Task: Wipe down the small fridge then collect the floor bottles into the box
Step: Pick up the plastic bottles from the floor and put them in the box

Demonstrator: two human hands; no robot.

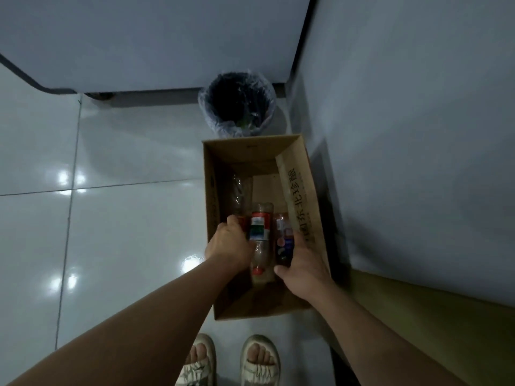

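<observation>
Bottles lowered into box [211, 218]: red-labelled bottle [260, 227] gripped by left hand [227, 243], dark-labelled bottle [284, 243] by right hand [303, 268]; long axes run along box length.

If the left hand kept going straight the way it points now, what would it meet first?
The left hand points into the brown cardboard box, gripping the clear plastic bottle with the red label. Beyond it likely lies the empty clear bottle; depth is unclear.
</observation>
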